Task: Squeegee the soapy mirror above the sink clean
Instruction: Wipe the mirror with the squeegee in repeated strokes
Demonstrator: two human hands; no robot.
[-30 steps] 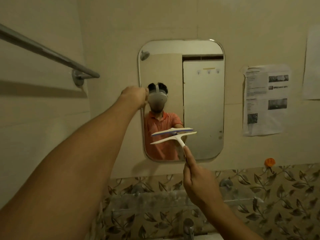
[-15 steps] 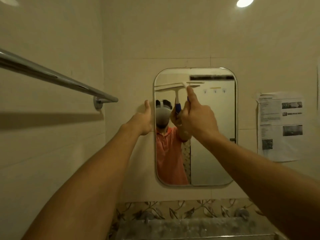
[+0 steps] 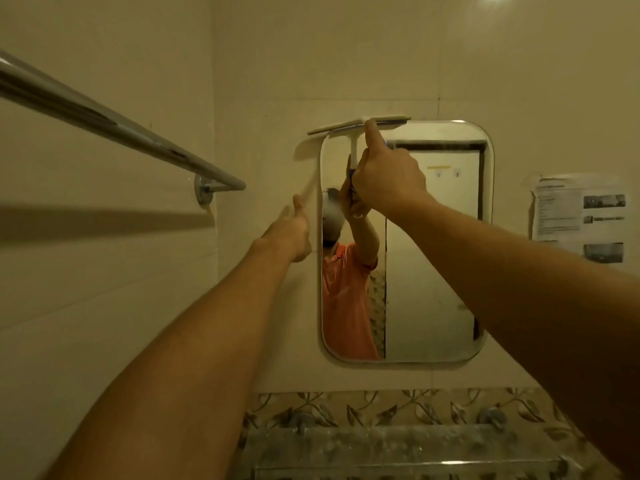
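A rounded rectangular mirror (image 3: 433,271) hangs on the beige tiled wall. My right hand (image 3: 388,178) grips the handle of a white squeegee (image 3: 356,125), index finger stretched up along it. The blade lies across the mirror's top left corner and reaches past the left edge onto the wall. My left hand (image 3: 294,230) rests against the mirror's left edge, thumb up, fingers curled; whether it holds the edge is unclear. The glass reflects a person in an orange shirt. No soap shows on it from here.
A chrome towel bar (image 3: 121,129) juts from the left wall at head height. A printed paper sheet (image 3: 581,216) is stuck to the wall right of the mirror. Below, a glass shelf (image 3: 398,441) runs in front of leaf-patterned tiles.
My right hand has lifted the squeegee from the mirror's lower middle up to its top edge and shifted it left. My left hand stayed by the mirror's left edge.
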